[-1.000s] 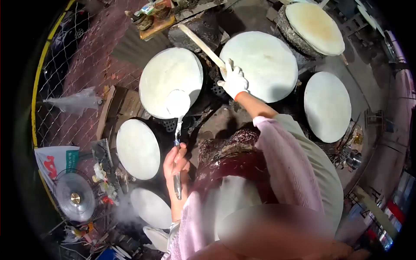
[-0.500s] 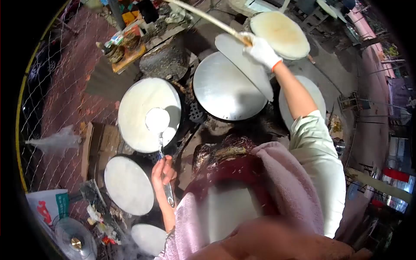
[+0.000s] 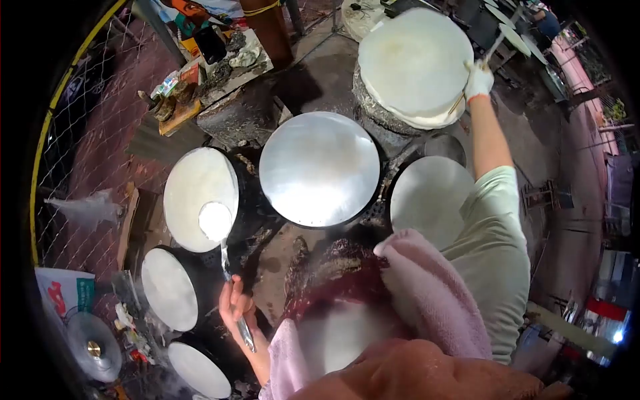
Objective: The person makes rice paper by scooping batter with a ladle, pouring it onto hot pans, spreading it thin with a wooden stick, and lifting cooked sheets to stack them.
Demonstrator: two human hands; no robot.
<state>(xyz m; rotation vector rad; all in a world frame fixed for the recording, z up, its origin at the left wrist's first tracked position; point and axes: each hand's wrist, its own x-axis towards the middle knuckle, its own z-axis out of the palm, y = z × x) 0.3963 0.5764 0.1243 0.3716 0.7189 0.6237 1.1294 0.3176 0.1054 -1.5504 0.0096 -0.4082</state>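
My left hand [image 3: 238,308] is closed around the handle of a metal ladle [image 3: 215,221]. The ladle's bright bowl is over a round griddle covered by a pale thin sheet [image 3: 190,187], apparently of batter or flatbread. At the upper right, my right hand [image 3: 479,81], in a white glove with an orange cuff, grips a thin stick [image 3: 494,48] beside a stack of large round flatbreads [image 3: 417,60]. The top flatbread lies nearly flat on the stack. Between my hands sits a bare, shiny round griddle [image 3: 320,169].
More pale-covered griddles stand at right [image 3: 432,200], left [image 3: 170,290] and lower left [image 3: 199,370]. A fan [image 3: 94,349] is at the lower left, by a wire fence [image 3: 80,127]. A cluttered ledge [image 3: 220,80] lies beyond. A pink towel [image 3: 433,287] hangs over my front.
My right hand has moved right, away from the middle griddle. The sheet that hung from the stick over that griddle is gone from there; a sheet now tops the stack. My left hand still holds the ladle.
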